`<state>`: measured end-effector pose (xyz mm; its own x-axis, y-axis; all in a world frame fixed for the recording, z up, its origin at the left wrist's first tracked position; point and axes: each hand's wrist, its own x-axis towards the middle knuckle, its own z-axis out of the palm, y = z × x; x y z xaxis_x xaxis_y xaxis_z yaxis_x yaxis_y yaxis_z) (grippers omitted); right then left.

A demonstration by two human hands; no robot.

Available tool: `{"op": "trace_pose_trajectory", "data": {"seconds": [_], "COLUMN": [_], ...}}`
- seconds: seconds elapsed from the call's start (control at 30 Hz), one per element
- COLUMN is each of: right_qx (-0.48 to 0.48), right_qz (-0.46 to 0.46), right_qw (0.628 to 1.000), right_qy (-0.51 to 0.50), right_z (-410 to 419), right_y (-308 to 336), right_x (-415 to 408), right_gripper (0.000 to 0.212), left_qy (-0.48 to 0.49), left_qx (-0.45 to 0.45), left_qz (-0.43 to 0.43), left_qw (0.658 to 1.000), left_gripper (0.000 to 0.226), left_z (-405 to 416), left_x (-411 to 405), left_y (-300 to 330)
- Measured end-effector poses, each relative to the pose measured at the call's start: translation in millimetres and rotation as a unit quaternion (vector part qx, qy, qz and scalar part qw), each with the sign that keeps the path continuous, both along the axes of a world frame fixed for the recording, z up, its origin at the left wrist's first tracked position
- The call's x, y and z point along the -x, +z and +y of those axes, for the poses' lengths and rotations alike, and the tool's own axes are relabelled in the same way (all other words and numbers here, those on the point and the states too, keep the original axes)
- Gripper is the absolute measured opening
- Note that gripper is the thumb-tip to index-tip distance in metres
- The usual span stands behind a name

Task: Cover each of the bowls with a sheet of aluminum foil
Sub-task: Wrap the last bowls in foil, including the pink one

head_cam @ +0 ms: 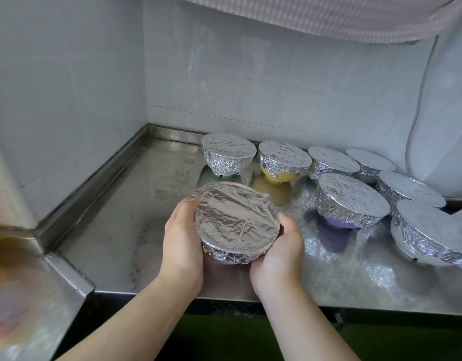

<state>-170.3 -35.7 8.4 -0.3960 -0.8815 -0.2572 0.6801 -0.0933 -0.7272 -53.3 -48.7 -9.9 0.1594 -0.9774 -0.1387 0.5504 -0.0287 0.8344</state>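
Now I cup foil-covered bowl (236, 225) between left hand (183, 246) and right hand (279, 250), fingers curled round sides; squeezing harder risks tearing foil.

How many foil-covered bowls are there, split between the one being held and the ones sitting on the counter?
Held in both hands: 1, the held bowl, between the left hand and right hand.
Standing on the steel counter: 7, among them one with a green base, one yellow, one purple; the other bases are hidden by foil.
Total: 8 covered bowls.
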Motion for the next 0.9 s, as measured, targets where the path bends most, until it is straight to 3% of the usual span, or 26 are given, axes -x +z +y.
{"op": "trace_pose_trajectory", "data": {"seconds": [0.2,0.4,0.57,0.73,0.8,0.9], "right_qx": [-0.035,-0.011,-0.045,-0.013,0.018,0.066], "right_qz": [0.078,0.080,0.062,0.141,0.270,0.494], "right_qw": [0.996,0.996,0.997,0.988,0.959,0.846], "right_qy": [0.036,0.036,0.016,0.062,0.086,0.188], "right_z": [-4.7,-7.9,-8.0,-7.8,-1.0,13.5], "right_y": [-3.1,6.9,3.1,2.6,1.7,-2.3], "right_x": [19.1,17.7,7.8,26.3,40.4,54.1], "right_gripper": [0.034,0.036,0.038,0.039,0.069,0.120], "left_qy": [-0.033,0.076,0.036,-0.153,-0.229,-0.231], "left_qx": [-0.027,0.010,0.032,0.139,0.167,0.182], "left_qz": [-0.045,-0.148,-0.247,-0.340,-0.371,-0.413], "left_qw": [0.998,0.986,0.968,0.918,0.884,0.862], "left_gripper": [0.032,0.028,0.065,0.104,0.102,0.102], "left_z": [-3.4,12.7,19.2,16.0,7.4,-4.9], "left_x": [-12.3,-6.0,1.5,-28.8,-42.7,-52.7], "left_y": [8.8,11.3,6.2,18.0,17.1,8.5]}}
